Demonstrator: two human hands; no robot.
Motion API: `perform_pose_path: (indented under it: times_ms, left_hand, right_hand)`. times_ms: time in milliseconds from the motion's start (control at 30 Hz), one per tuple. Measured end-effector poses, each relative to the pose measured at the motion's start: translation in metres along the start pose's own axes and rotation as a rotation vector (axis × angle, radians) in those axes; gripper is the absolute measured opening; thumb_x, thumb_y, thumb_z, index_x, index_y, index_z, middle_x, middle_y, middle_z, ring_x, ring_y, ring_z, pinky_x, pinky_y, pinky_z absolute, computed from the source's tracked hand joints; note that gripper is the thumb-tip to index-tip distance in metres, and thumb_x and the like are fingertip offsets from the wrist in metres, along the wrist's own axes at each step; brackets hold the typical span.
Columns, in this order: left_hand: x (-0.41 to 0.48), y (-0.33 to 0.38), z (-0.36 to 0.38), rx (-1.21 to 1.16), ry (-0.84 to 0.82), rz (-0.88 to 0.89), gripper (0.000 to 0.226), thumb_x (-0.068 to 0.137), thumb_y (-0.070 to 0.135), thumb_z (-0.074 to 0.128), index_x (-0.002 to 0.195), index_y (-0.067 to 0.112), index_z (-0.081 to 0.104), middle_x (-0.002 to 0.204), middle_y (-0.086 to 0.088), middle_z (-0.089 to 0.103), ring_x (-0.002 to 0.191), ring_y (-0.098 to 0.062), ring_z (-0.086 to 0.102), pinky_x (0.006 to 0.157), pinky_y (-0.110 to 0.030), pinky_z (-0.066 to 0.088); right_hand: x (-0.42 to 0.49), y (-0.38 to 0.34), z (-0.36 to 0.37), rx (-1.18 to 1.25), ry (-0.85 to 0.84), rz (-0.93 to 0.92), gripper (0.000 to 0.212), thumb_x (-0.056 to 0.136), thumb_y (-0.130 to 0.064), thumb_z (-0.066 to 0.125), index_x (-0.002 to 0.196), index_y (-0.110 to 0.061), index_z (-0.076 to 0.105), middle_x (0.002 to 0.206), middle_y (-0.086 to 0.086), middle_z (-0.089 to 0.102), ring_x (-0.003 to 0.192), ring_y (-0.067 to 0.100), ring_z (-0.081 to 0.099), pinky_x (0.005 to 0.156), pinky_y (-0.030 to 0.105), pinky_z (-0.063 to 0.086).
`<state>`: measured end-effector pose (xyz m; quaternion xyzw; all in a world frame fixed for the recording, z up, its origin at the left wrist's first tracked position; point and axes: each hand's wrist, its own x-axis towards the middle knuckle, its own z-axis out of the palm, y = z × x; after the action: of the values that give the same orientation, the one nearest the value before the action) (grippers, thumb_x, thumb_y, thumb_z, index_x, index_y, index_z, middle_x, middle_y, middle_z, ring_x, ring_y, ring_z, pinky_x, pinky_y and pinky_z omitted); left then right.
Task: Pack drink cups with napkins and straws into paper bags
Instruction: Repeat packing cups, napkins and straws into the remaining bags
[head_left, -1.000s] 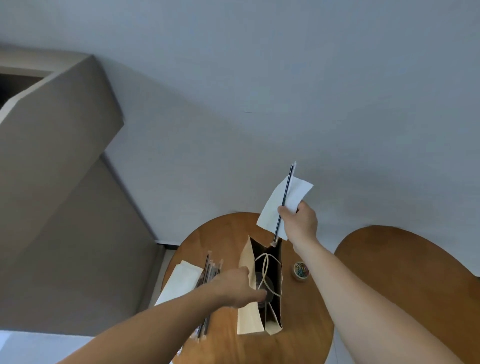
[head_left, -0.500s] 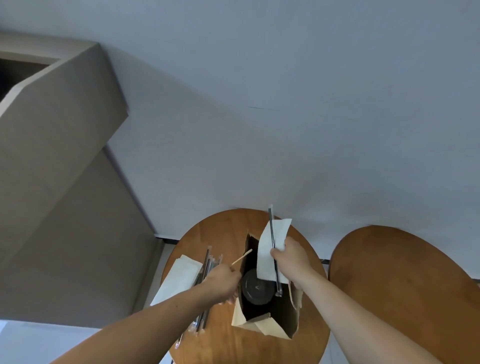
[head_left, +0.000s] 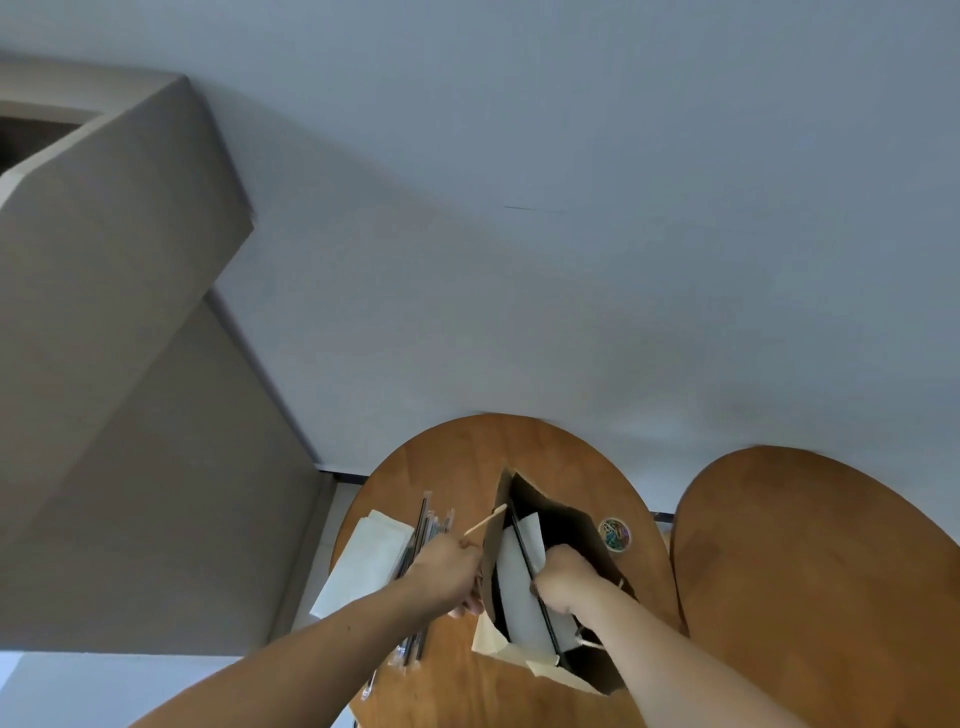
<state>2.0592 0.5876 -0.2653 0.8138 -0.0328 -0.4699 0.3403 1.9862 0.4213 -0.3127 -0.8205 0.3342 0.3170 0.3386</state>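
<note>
Wooden table (head_left: 457, 467): spare straws (head_left: 423, 525), napkins (head_left: 363, 561) beside bag (head_left: 566, 519)

soft even daylight, mild motion blur, strong wide-angle edge distortion

Fingertips of the left hand (head_left: 448, 571) behind the paper bag (head_left: 569, 526) wall; second table (head_left: 810, 571) past the right edge

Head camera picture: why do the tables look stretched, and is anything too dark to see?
Head view: the wide lens stretches the round tables into ovals; light is soft, without glare; inside the paper bag is deep shadow, so only the white napkin and straw in the right hand stand out.
</note>
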Motion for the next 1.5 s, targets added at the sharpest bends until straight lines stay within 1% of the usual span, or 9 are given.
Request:
perform_pose_path:
  times_ms: [167,367,667,833,933,1133,1200,1333,1500]
  left_hand:
    - [-0.002,-0.004,0.003,0.053,0.001,0.015,0.031,0.104,0.02,0.038,0.086,0.011,0.061,0.058,0.001,0.065,0.053,-0.009,0.066,0.052,-0.013,0.052]
    - [-0.001,-0.001,0.001,-0.006,0.0,-0.024,0.031,0.104,0.02,0.037,0.106,0.006,0.064,0.055,-0.001,0.068,0.05,-0.009,0.066,0.057,-0.018,0.056]
    - [-0.004,0.001,0.011,-0.044,-0.04,0.006,0.027,0.101,0.022,0.04,0.088,0.02,0.063,0.062,-0.002,0.069,0.055,-0.013,0.069,0.053,-0.021,0.054]
    - [-0.004,0.007,0.007,0.012,-0.027,0.044,0.028,0.101,0.025,0.041,0.105,0.011,0.065,0.095,-0.016,0.073,0.072,-0.021,0.072,0.069,-0.035,0.06]
    - [-0.006,0.011,0.007,0.039,-0.019,0.087,0.027,0.101,0.024,0.041,0.106,0.013,0.065,0.101,-0.01,0.071,0.075,-0.016,0.072,0.07,-0.034,0.06]
    - [-0.006,0.016,0.011,0.054,-0.069,0.161,0.016,0.097,0.026,0.047,0.106,0.017,0.056,0.1,-0.008,0.058,0.089,-0.024,0.06,0.085,-0.045,0.057]
    - [-0.005,0.015,0.012,0.073,-0.102,0.164,0.028,0.093,0.029,0.051,0.117,0.013,0.054,0.106,-0.006,0.054,0.093,-0.023,0.057,0.089,-0.048,0.055]
    - [-0.002,0.013,0.021,0.089,-0.271,0.147,0.073,0.088,0.031,0.06,0.151,0.02,0.027,0.148,-0.006,0.04,0.128,-0.028,0.047,0.086,-0.034,0.051]
    - [-0.001,0.017,0.038,0.165,-0.327,0.179,0.068,0.072,0.032,0.074,0.132,0.025,0.045,0.122,0.003,0.058,0.109,-0.014,0.056,0.101,-0.036,0.048]
  right_hand:
    - [0.024,0.0,0.01,0.354,-0.006,0.058,0.009,0.091,-0.016,0.062,0.094,-0.024,0.062,0.095,0.001,0.067,0.087,0.019,0.062,0.075,0.034,0.052]
    - [0.037,0.009,0.024,0.035,0.118,0.057,0.005,0.094,-0.02,0.059,0.092,-0.024,0.061,0.089,-0.004,0.065,0.076,0.011,0.058,0.069,0.024,0.047]
    - [0.026,0.013,0.026,-0.202,0.299,-0.034,0.025,0.094,-0.022,0.06,0.117,-0.016,0.052,0.111,0.002,0.065,0.102,0.019,0.065,0.08,0.024,0.05]
    - [0.005,-0.012,-0.004,-0.206,0.312,-0.118,0.033,0.093,-0.026,0.062,0.122,-0.012,0.054,0.119,0.006,0.06,0.106,0.023,0.062,0.088,0.03,0.051]
    - [-0.018,-0.022,-0.038,-0.214,0.326,-0.223,0.029,0.09,-0.038,0.061,0.109,-0.015,0.064,0.105,0.003,0.066,0.092,0.023,0.064,0.08,0.039,0.057]
    - [-0.048,0.005,-0.084,0.089,0.632,-0.263,0.049,0.094,-0.052,0.052,0.133,-0.022,0.055,0.132,-0.004,0.058,0.117,0.016,0.057,0.085,0.024,0.043]
    - [-0.052,0.024,-0.083,0.16,0.573,-0.156,0.054,0.096,-0.057,0.043,0.134,-0.019,0.053,0.13,-0.001,0.06,0.115,0.018,0.059,0.089,0.031,0.048]
    - [-0.055,0.044,-0.054,0.541,0.149,0.066,0.052,0.1,-0.054,0.039,0.135,-0.018,0.049,0.115,0.004,0.06,0.097,0.025,0.064,0.073,0.039,0.06]
    - [-0.059,0.03,-0.029,0.729,-0.018,-0.008,0.027,0.103,-0.034,0.042,0.119,-0.018,0.057,0.105,0.009,0.065,0.079,0.029,0.073,0.071,0.04,0.062]
